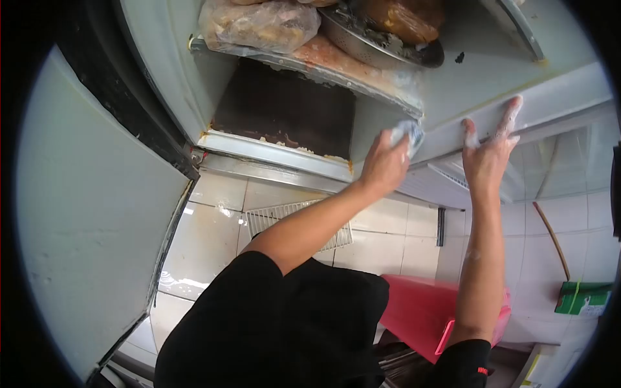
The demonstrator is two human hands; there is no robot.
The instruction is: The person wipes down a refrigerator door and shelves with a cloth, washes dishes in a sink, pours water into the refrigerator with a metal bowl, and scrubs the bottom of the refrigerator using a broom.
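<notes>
My left hand (386,163) is closed on a soapy, bluish-white cloth (413,137), pressed near the inner edge of the fridge's side frame. Suds cover the fingers. My right hand (486,158) rests with fingers spread on the pale side frame (559,97) of the fridge, with foam on its fingertips. Between and beyond the hands lies the fridge's interior. Its dark bottom compartment (284,103) has dirt and rust along the front sill (278,154).
On the shelf above sit a plastic bag of food (259,27) and a metal colander (362,46). An open door (97,213) stands at left. A wire rack (336,240) lies on the wet tiled floor (207,252). A pink bin (414,310) is beside me.
</notes>
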